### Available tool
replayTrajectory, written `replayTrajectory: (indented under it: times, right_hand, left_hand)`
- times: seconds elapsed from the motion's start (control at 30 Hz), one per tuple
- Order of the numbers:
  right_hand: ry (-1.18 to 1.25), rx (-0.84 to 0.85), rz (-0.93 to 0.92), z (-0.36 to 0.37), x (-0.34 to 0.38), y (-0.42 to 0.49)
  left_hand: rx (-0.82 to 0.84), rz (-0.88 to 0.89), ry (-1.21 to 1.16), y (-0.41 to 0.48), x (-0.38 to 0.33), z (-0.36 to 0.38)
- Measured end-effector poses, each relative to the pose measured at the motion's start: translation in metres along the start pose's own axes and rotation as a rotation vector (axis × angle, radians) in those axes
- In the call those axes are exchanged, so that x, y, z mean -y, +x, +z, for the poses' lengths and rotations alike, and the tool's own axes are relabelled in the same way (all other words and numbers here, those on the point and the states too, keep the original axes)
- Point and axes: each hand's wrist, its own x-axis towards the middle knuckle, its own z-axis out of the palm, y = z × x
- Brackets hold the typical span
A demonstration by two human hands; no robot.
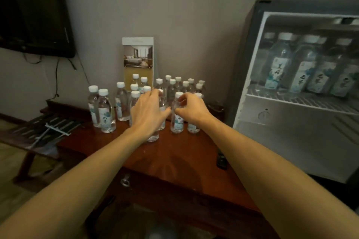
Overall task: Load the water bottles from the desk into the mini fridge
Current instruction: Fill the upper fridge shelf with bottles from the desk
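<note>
Front bottle point(177, 120) stands upright at the near edge of the crowd, long axis vertical, white cap up. The right grip point(191, 106) is on it, thumb and curled fingers pinching it high, just under the cap. Next to it, the left grip point(148, 110) lies over a second bottle point(153, 137). Only that bottle's base shows below the wrist, so I can't tell whether the fingers have clenched.

The rest of the water bottles point(122, 103) are packed behind and to the left on the table point(184, 151). The mini fridge point(244, 64) stands open, well off to the right, its upper shelf already lined with shelved bottles point(303, 68).

The right side is nearer the fridge, so I'd expect a straight lift to clear the neighbouring caps, then a carry rightward.
</note>
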Motion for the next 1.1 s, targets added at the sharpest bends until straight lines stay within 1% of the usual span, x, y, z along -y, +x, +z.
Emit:
replayTrajectory:
  times: [0.2,0.37,0.57,0.73,0.87,0.93,1.1]
  right_hand:
    - [-0.006,0.086,0.022,0.063,0.009,0.019]
    - [0.027,0.134,0.062,0.099,0.007,0.035]
    - [0.090,0.139,0.105,0.124,0.000,0.055]
    - [0.138,0.150,0.136,0.145,-0.011,0.065]
    - [0.158,0.133,0.128,0.148,-0.014,0.066]
    - [0.162,0.135,0.132,0.143,-0.014,0.064]
    - [0.159,0.143,0.112,0.133,-0.018,0.053]
  left_hand:
    - [0.103,-0.115,0.063,-0.011,0.053,0.026]
    - [0.243,-0.237,-0.058,-0.014,0.080,0.056]
    - [0.279,-0.297,-0.172,-0.010,0.104,0.085]
    - [0.301,-0.311,-0.244,-0.007,0.114,0.099]
    - [0.282,-0.310,-0.279,-0.005,0.116,0.104]
    - [0.276,-0.305,-0.263,-0.005,0.114,0.103]
    - [0.288,-0.247,-0.119,-0.009,0.104,0.094]
